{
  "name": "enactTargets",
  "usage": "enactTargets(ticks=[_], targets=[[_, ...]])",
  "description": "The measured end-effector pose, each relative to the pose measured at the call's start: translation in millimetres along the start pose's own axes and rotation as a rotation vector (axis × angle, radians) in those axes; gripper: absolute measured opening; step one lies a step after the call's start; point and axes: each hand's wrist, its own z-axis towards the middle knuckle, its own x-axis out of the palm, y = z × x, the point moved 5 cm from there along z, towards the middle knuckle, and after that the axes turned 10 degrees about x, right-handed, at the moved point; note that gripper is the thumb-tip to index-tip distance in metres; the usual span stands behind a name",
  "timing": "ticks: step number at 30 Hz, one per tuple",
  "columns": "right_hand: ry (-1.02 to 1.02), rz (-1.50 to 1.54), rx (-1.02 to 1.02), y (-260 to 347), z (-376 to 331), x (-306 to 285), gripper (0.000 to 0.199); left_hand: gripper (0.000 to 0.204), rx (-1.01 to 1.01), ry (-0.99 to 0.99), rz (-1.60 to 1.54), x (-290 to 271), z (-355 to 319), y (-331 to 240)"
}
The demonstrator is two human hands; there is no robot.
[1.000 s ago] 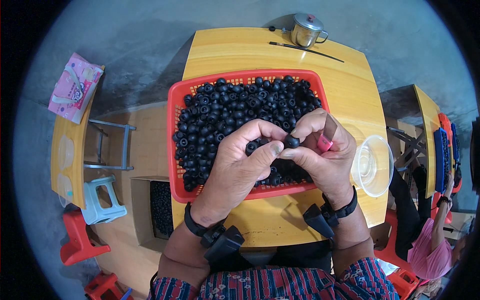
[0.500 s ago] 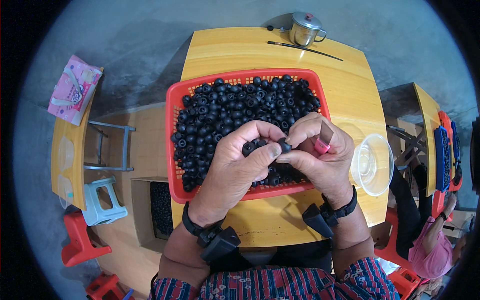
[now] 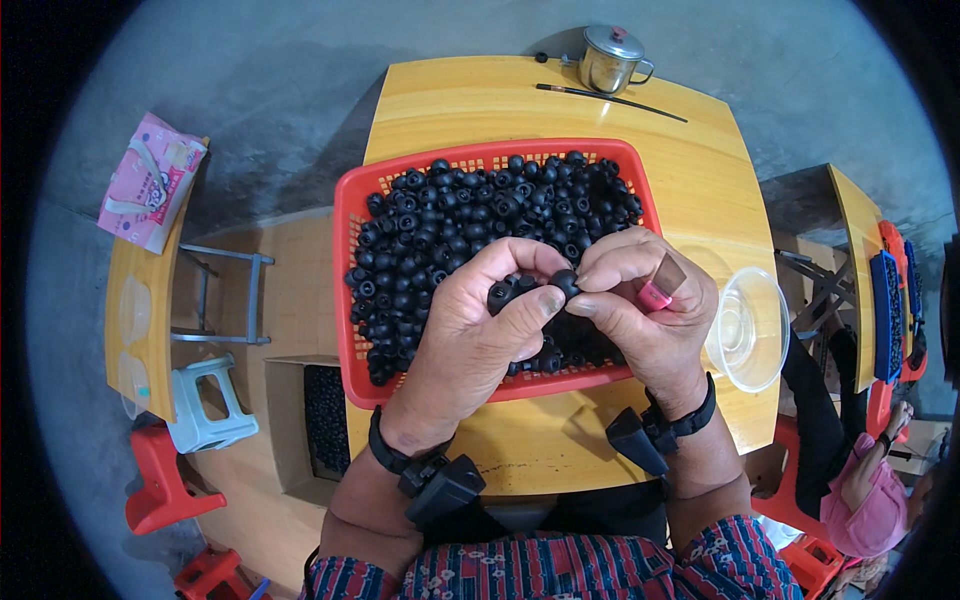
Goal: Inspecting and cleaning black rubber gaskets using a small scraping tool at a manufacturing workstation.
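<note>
Head camera looks straight down on a yellow wooden tabletop where both hands meet over a red plastic mesh basket heaped with small black rubber ring-shaped parts. The left hand is closed around several of these black parts, thumb and forefinger pinching one small black rubber piece at the point where the two hands touch. The right hand grips the same piece from the other side while also keeping a small pink-handled blade tool tucked between its fingers. Fingertips sit very close to that blade, so a slip on the smooth rubber looks like it could nick a finger. Spare parts cupped loosely in the left palm might spill back into the heap, or past the rim. An empty clear plastic bowl overhangs the tabletop's right edge just beside the right wrist, and a nudge from that forearm could likely tip it off.
</note>
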Motion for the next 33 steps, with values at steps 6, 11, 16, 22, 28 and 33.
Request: enactTargets(ticks=[6, 11, 16, 22, 28, 33], targets=[[-0.049, 0.066, -0.001, -3.6, -1.6, -3.3, 0.012, 0.018, 0.019, 0.005, -0.005, 2.1, 1.0, -0.9], [-0.045, 0.108, 0.006, -1.8, 0.4, -2.3, 0.011, 0.015, 0.044, 0.009, 0.045, 0.9, 0.9, -2.7], [-0.128, -0.041, -0.012, 1.8, 1.0, -0.7, 0.011, 0.013, 0.162, -0.018, 0.291, 1.1, 1.6, -13.4], [-0.110, -0.134, 0.006, 11.1, 6.0, -3.1, 0.014, 0.013, 0.310, -0.024, 0.439, -0.7, 4.0, -23.7], [-0.041, -0.300, -0.011, 9.7, 6.1, 2.1, 0.016, 0.013, 0.303, -0.086, 0.404, -7.4, 6.2, -19.4], [-0.072, -0.195, -0.012, 8.9, 6.6, 2.3, 0.016, 0.014, 0.349, -0.073, 0.491, -6.1, 8.9, -15.3]])
